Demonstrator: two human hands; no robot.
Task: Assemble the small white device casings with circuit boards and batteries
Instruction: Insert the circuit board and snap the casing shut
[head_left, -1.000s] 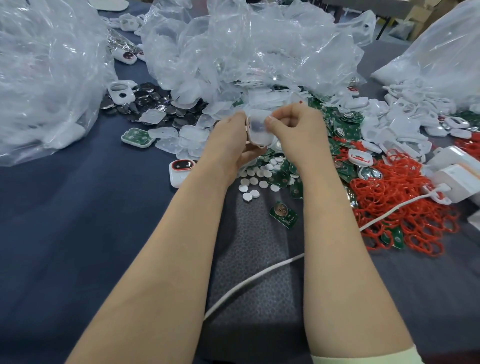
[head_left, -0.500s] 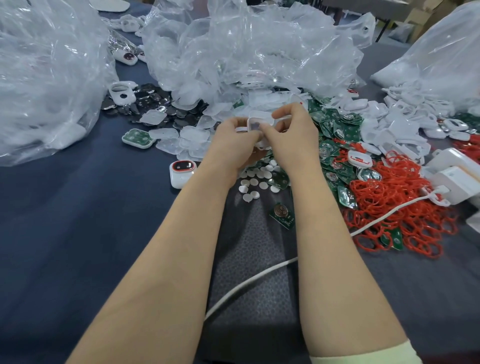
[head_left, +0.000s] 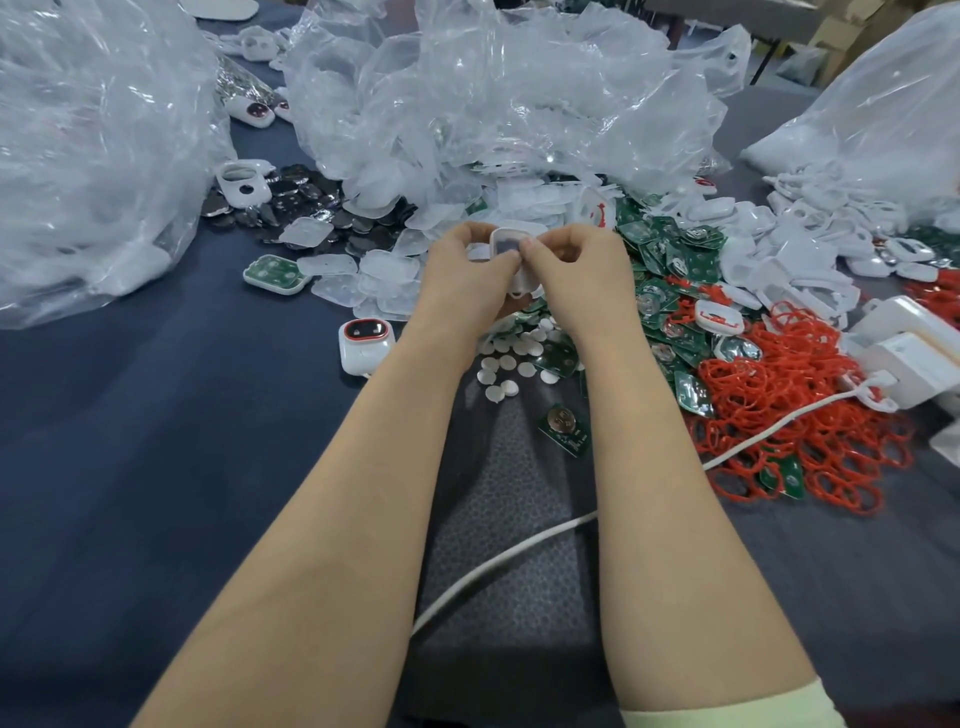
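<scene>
Both hands meet above the middle of the surface (head_left: 130, 441) and share one white casing (head_left: 508, 243). The left hand (head_left: 462, 270) curls its fingers (head_left: 467, 235) round the casing's left side, and the right hand (head_left: 576, 275) pinches the right edge, its thumb tip pressed on the dark inner face. The casing is tilted, open side towards the camera, and is lifted clear of the parts below

Directly beneath the fingers lies a scatter of small white discs (head_left: 514, 358). Nearer the person than the fingers a single circuit board (head_left: 563, 428) with a round coin cell on it lies by itself. Left of the fingers a finished device (head_left: 363, 343) with a red-rimmed window sits on the surface. Right of the fingers spreads a heap of green boards (head_left: 670, 260), and further right a tangle of red rings (head_left: 810, 415). Beyond the fingers clear plastic bags (head_left: 498, 98) are piled up. A white cable (head_left: 498, 566) runs between the forearms
</scene>
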